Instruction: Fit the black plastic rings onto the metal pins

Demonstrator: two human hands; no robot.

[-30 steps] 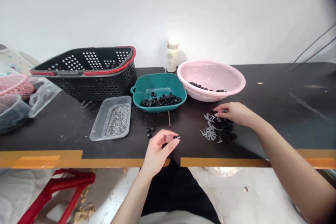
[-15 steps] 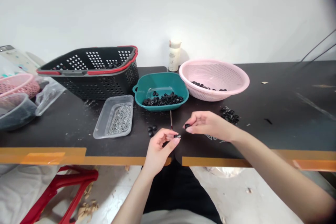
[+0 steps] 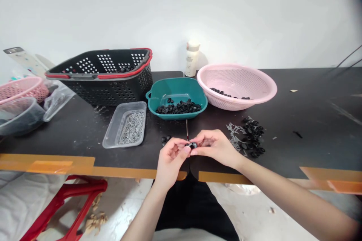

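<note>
My left hand (image 3: 171, 159) and my right hand (image 3: 215, 147) meet at the table's front edge. Their fingertips pinch a small round black piece (image 3: 192, 145) from both sides, and a glint of metal shows on it. Just behind them stands a thin dark rod (image 3: 187, 129). Several small black pieces (image 3: 164, 139) lie beside my left hand. To the right of my right hand is a loose heap of black round pieces (image 3: 252, 135) mixed with silver pins (image 3: 234, 135).
A teal dish (image 3: 177, 90) holds black pieces, a clear tray (image 3: 124, 125) holds silver pins, and a pink colander (image 3: 236, 83) holds black pieces. A black-and-red basket (image 3: 98, 90), a white bottle (image 3: 192, 58), and a pink basket and clear bowl stand behind and left.
My right hand has moved left, away from the heap, and now meets my left hand. The heap is uncovered. Both hands now pinch the small black piece.
</note>
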